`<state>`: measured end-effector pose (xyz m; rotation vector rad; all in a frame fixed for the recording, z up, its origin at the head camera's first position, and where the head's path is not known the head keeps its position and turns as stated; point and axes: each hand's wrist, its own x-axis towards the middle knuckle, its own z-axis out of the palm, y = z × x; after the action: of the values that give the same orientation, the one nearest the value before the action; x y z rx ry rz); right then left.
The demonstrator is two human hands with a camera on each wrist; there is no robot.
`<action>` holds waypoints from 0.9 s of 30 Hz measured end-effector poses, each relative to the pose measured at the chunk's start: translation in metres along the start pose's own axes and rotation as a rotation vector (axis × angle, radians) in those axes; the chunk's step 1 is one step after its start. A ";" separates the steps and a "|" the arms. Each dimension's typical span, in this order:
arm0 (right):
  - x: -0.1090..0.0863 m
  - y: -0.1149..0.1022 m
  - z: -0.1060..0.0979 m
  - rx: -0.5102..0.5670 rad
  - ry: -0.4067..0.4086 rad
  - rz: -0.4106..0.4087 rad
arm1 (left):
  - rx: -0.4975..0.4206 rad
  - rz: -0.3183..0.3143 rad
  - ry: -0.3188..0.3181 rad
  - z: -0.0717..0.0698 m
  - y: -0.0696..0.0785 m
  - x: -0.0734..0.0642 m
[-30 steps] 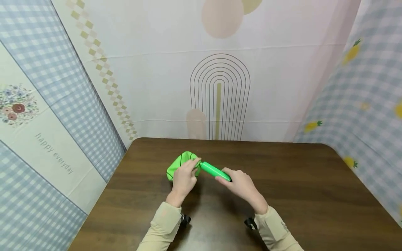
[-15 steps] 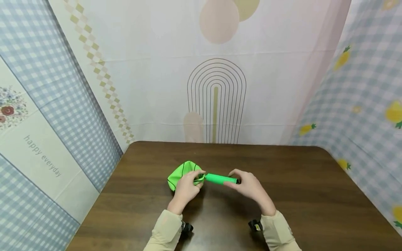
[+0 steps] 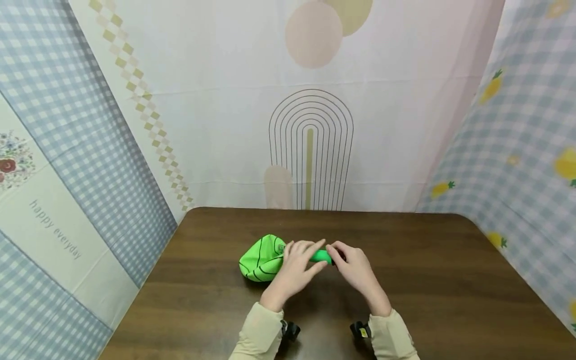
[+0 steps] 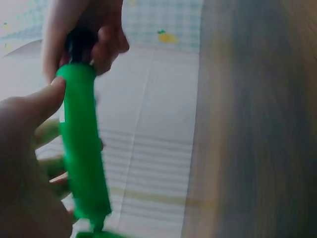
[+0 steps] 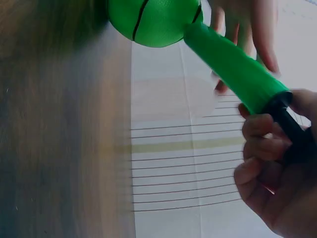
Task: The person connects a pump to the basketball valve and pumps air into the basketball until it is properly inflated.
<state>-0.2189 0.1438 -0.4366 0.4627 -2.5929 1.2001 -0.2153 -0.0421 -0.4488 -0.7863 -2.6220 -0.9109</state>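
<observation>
A slack, dented green ball (image 3: 263, 260) with black lines lies on the table, left of the hands. A green hand pump (image 4: 84, 144) joins it at one end. My right hand (image 3: 358, 270) grips the pump's black handle (image 5: 292, 126), fingers curled round it. Along the green barrel (image 5: 237, 72) my left hand (image 3: 294, 270) is spread, its thumb (image 4: 52, 96) right at the barrel and its fingers (image 5: 240, 34) reaching behind it. In the head view the left hand hides much of the pump and its joint with the ball.
The brown wooden table (image 3: 427, 280) has a far edge against a white patterned cloth (image 3: 216, 140). Blue checked cloths (image 3: 531, 165) hang at both sides. A small black camera (image 3: 291, 331) is worn on the left wrist, another (image 3: 359, 330) on the right.
My left hand has let go of the ball's side near the joint and moved right along the pump, fingers spreading. The pump has swung toward level; my right hand keeps hold of its handle end.
</observation>
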 end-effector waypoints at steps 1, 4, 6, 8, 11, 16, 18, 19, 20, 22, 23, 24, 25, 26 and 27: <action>0.000 -0.001 0.001 -0.011 0.021 0.002 | -0.003 0.005 -0.032 0.003 0.001 0.001; -0.002 0.001 0.002 -0.031 0.055 0.020 | 0.009 0.011 -0.075 0.010 0.003 0.001; -0.002 0.003 0.001 -0.037 0.065 0.029 | 0.039 0.015 -0.058 0.016 0.002 0.001; -0.001 0.006 0.001 -0.043 0.069 0.031 | 0.081 0.026 -0.022 0.020 0.000 0.001; -0.001 0.011 -0.001 -0.064 0.083 0.041 | 0.128 0.041 0.028 0.026 -0.001 0.001; 0.000 0.018 -0.011 -0.100 0.097 0.094 | 0.180 0.061 0.069 0.030 -0.002 0.001; 0.000 0.020 -0.019 -0.097 0.102 0.116 | 0.202 0.060 0.093 0.029 -0.004 0.001; 0.000 0.022 -0.023 -0.099 0.114 0.128 | 0.209 0.058 0.107 0.028 -0.005 0.001; 0.000 0.024 -0.029 -0.098 0.136 0.142 | 0.218 0.055 0.123 0.026 -0.006 0.001; -0.003 0.027 -0.041 -0.091 0.184 0.177 | 0.218 0.047 0.149 0.023 -0.007 0.000; -0.004 0.029 -0.046 -0.093 0.202 0.192 | 0.212 0.045 0.155 0.021 -0.008 0.000; -0.005 0.030 -0.051 -0.096 0.214 0.203 | 0.204 0.044 0.158 0.020 -0.008 -0.001; -0.006 0.031 -0.056 -0.096 0.221 0.210 | 0.199 0.041 0.157 0.019 -0.009 -0.001; -0.007 0.032 -0.060 -0.092 0.222 0.215 | 0.198 0.040 0.156 0.018 -0.009 -0.002; -0.008 0.032 -0.062 -0.092 0.213 0.214 | 0.196 0.038 0.154 0.018 -0.009 -0.002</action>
<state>-0.2182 0.2127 -0.4224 0.0353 -2.5457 1.1189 -0.2198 -0.0376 -0.4679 -0.6849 -2.5050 -0.6636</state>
